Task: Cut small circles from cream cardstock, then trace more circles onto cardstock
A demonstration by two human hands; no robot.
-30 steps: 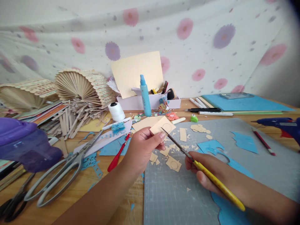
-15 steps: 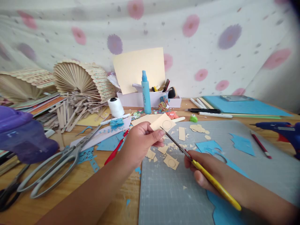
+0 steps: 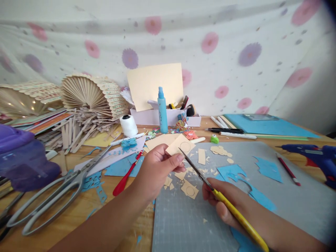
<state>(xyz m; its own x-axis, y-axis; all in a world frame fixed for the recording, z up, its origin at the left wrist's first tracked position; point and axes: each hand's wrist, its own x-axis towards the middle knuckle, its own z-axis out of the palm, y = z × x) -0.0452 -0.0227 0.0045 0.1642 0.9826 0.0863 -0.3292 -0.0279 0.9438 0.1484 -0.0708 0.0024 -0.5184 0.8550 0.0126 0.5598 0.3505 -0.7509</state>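
While the left hand (image 3: 157, 171) is pinching 1 cream card (image 3: 176, 143) by its 8 o'clock end, near the grey mat's (image 3: 181, 224) 11 o'clock corner, the right hand (image 3: 233, 192) is gripping scissors (image 3: 223, 198) at 4 o'clock, the card probably handling light, stiffish, crease-prone, best held outside its drawn circle (image 3: 186, 146).

The card (image 3: 176, 142) is cream with a dark circle outline. The yellow-handled scissors (image 3: 224, 201) have dark grey blades. The mat (image 3: 181, 224) is grey with a pale grid; the surface (image 3: 139, 224) is orange-brown. White cloth (image 3: 181, 43) carries pink and purple flowers. The glue gun (image 3: 301, 151) is blue with a red trigger (image 3: 311, 161).
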